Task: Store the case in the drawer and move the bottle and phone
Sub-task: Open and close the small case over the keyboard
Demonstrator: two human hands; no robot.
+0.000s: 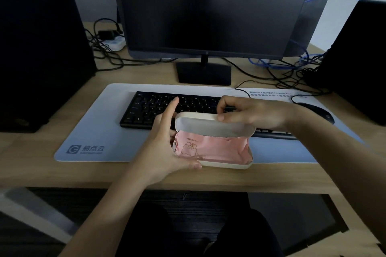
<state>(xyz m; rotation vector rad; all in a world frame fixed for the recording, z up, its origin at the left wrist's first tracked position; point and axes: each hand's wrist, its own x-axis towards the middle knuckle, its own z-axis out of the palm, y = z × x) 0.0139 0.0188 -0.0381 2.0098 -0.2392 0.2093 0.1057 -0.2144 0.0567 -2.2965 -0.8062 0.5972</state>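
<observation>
A cream-white hard case (215, 127) is held just above the desk's front edge, its lid raised part way. A pink cloth with a cartoon print (211, 148) fills the bottom half. My left hand (165, 146) cups the case's left end and base, thumb along the front rim, index finger stretched up. My right hand (248, 113) pinches the lid's top edge from behind. No bottle, phone or drawer is in view.
A black keyboard (167, 106) lies on a pale blue desk mat (94, 131) right behind the case. A black mouse (319, 110) sits at the right. A dark monitor (208, 10), two black boxes and tangled cables crowd the back of the wooden desk (31, 165).
</observation>
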